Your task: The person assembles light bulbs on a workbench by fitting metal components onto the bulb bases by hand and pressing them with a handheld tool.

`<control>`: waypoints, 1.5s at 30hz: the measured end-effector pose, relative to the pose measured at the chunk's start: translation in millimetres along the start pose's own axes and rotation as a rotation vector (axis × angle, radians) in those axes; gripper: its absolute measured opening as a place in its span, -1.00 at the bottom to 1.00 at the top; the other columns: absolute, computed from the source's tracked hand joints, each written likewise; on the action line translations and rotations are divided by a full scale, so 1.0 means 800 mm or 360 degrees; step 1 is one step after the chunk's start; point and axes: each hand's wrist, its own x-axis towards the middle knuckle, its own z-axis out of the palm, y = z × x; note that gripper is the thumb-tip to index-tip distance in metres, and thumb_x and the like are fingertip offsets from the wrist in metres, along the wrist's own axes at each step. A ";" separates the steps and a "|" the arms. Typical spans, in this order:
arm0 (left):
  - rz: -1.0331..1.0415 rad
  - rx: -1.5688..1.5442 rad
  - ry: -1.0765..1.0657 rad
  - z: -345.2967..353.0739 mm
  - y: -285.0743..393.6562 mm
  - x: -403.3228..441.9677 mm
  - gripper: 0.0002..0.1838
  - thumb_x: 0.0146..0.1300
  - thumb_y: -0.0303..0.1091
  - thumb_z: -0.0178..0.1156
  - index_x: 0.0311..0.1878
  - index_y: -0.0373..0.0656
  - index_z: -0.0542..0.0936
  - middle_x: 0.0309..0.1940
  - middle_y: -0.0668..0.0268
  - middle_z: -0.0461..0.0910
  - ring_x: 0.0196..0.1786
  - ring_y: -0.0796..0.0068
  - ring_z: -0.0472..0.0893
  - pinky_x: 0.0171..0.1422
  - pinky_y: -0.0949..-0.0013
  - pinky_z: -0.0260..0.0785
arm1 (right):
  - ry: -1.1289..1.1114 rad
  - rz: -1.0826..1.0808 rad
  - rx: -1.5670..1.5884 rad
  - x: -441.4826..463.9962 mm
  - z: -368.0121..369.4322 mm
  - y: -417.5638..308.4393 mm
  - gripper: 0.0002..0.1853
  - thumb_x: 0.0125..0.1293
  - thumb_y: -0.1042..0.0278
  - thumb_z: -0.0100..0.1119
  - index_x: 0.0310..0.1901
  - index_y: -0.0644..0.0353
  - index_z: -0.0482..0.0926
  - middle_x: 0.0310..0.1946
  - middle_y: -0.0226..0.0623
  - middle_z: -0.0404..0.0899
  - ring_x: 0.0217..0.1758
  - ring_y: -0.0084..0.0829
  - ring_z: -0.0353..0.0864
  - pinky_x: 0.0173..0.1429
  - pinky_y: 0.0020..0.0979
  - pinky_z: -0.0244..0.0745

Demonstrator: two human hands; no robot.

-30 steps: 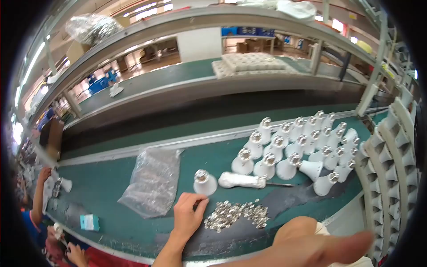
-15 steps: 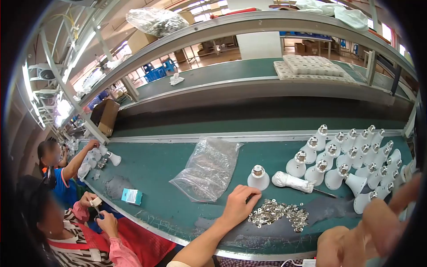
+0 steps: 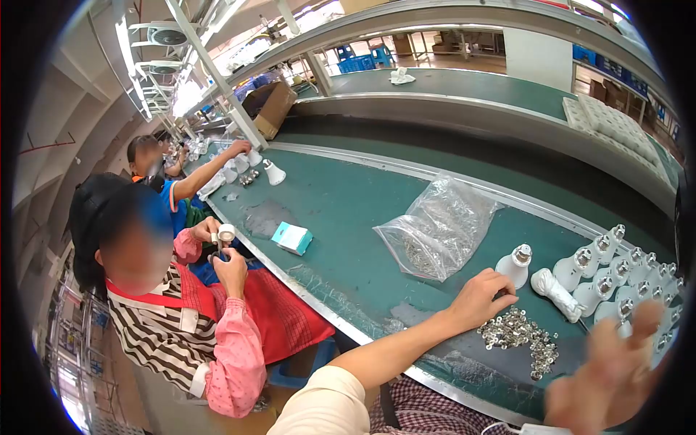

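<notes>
My left hand (image 3: 481, 298) rests on the green bench, its thumb and fingertips drawn together beside a pile of small metal pieces (image 3: 518, 335). Whatever lies between those fingertips is too small to make out. Just beyond it a white bulb housing (image 3: 514, 267) stands with its metal cap up. A tool with a white-wrapped handle (image 3: 556, 293) lies to the right of that housing. My right hand (image 3: 609, 370) is raised at the lower right, blurred by motion, in front of rows of white bulb housings (image 3: 594, 288).
A clear plastic bag (image 3: 442, 228) of small parts lies mid-bench, with a teal-and-white box (image 3: 292, 238) farther left. A co-worker in striped clothing (image 3: 163, 319) sits at left holding a white roll; another person reaches toward housings beyond. Foam trays (image 3: 616, 130) sit on the upper shelf.
The view has swung left, bringing the co-workers further into frame. My left hand stays beside the metal pieces. My right hand has lifted from low in the frame and remains blurred.
</notes>
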 end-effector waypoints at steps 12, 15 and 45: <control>-0.0040 0.0049 0.0138 0.001 0.000 0.002 -0.87 0.11 -0.51 0.21 -0.24 -0.25 0.59 -0.43 0.16 0.55 -0.38 0.28 0.55 -0.27 0.34 0.40 | -0.0444 0.0059 0.0457 0.006 -0.012 0.079 0.25 -0.03 -0.65 -0.32 0.36 0.40 -0.31 0.26 0.28 0.04 0.21 0.09 0.35 0.23 0.07 0.27; -0.0088 -0.0049 0.0112 0.004 -0.003 0.001 -0.88 0.08 -0.46 0.26 -0.29 -0.21 0.60 -0.44 0.16 0.54 -0.41 0.29 0.55 -0.29 0.34 0.40 | -0.0553 0.0078 0.0388 0.013 -0.029 0.086 0.19 0.03 -0.62 -0.33 0.37 0.39 -0.27 0.25 0.26 0.09 0.15 0.05 0.42 0.19 -0.03 0.36; -0.0130 -0.0199 0.0229 0.001 -0.017 0.005 -0.91 0.05 -0.44 0.23 -0.41 -0.25 0.57 -0.55 0.15 0.54 -0.45 0.19 0.53 -0.33 0.24 0.35 | 0.0233 0.0516 -0.0154 0.020 -0.022 0.057 -0.25 0.25 -0.27 -0.04 0.27 0.16 0.18 -0.13 -0.30 0.34 -0.28 -0.46 0.39 -0.12 -0.39 0.25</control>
